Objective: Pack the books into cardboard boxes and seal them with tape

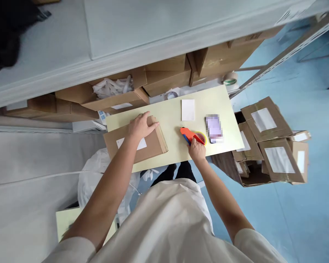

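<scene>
A flat cardboard box (156, 145) with a white label lies on the left half of the pale table (170, 109). My left hand (141, 127) rests on its top near the far right corner, fingers apart. To the right, my right hand (197, 150) is closed round a tape dispenser (188, 133), orange-red with a blue part and a roll of tape in it. The dispenser is at the table's near side, apart from the box. My fingers hide part of its handle.
A white paper pad (188, 110) and a blurred phone (214, 128) lie on the table. Tape rolls (230, 78) and open cartons (167, 75) stand behind, beneath a grey shelf (153, 29). On the right floor, a large carton (253, 179) holds several labelled boxes.
</scene>
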A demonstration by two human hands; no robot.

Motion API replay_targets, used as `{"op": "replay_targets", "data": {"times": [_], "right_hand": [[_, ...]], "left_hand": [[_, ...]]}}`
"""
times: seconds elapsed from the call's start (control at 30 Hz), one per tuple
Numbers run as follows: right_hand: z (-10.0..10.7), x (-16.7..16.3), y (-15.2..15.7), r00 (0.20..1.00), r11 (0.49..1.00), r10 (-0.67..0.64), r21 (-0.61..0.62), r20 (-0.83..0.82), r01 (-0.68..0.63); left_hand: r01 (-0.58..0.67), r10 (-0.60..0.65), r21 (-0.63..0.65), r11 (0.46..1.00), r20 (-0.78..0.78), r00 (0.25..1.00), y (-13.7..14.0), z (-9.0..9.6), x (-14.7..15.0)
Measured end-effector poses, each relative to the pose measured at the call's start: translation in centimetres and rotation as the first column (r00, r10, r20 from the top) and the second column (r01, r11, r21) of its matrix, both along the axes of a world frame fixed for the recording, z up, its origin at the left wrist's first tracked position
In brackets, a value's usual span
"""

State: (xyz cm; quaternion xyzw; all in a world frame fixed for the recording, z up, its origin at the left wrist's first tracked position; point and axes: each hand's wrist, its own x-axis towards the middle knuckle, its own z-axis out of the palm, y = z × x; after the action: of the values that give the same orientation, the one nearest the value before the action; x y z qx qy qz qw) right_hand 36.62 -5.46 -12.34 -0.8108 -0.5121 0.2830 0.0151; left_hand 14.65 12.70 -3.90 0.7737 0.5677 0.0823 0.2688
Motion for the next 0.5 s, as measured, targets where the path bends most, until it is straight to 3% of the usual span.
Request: {"op": "replay_targets", "data": {"times": [0.07, 0.13, 0.2, 0.27, 0.33, 0.4, 0.43, 0.5], "right_hand": [[-0.2, 0.8, 0.4, 0.995, 0.998, -0.024, 0.048, -0.100, 0.029], [0.0, 2.3, 0.5, 0.946, 0.981, -0.053, 0.160, -0.320, 0.109], [0.2, 4.0, 0.7, 0.794, 0.944, -0.068, 0.220, -0.604, 0.248], [0.2, 5.3, 1.1, 0.579, 0.912, -0.062, 0.189, -0.813, 0.364], [0.0, 5.9, 1.7, 0.414, 0.897, -0.047, 0.144, -0.909, 0.418], [-0.4, 6.0, 2.3, 0.327, 0.895, -0.028, 0.122, -0.945, 0.430], [-0.6, 5.9, 2.6, 0.302, 0.896, -0.023, 0.114, -0.953, 0.428], [-0.9, 5.6, 3.0, 0.272, 0.898, -0.028, 0.095, -0.962, 0.429]], "left_hand": [[-0.044, 0.040, -0.059, 0.997, -0.078, 0.996, 0.5, -0.7, 0.5], [-0.082, 0.078, -0.030, 0.996, -0.101, 0.992, 0.7, -0.5, 1.0], [-0.071, 0.071, -0.012, 0.997, -0.030, 0.997, 0.9, 0.3, 2.3], [-0.017, 0.028, -0.129, 0.992, 0.085, 0.996, 1.4, 1.3, 4.5], [0.053, 0.013, -0.384, 0.922, 0.168, 0.986, 1.9, 1.8, 6.9], [0.108, 0.014, -0.598, 0.794, 0.196, 0.981, 2.4, 1.8, 8.9], [0.120, 0.014, -0.653, 0.748, 0.196, 0.981, 2.6, 1.5, 9.7], [0.117, 0.011, -0.672, 0.732, 0.183, 0.983, 3.0, 0.7, 10.5]]}}
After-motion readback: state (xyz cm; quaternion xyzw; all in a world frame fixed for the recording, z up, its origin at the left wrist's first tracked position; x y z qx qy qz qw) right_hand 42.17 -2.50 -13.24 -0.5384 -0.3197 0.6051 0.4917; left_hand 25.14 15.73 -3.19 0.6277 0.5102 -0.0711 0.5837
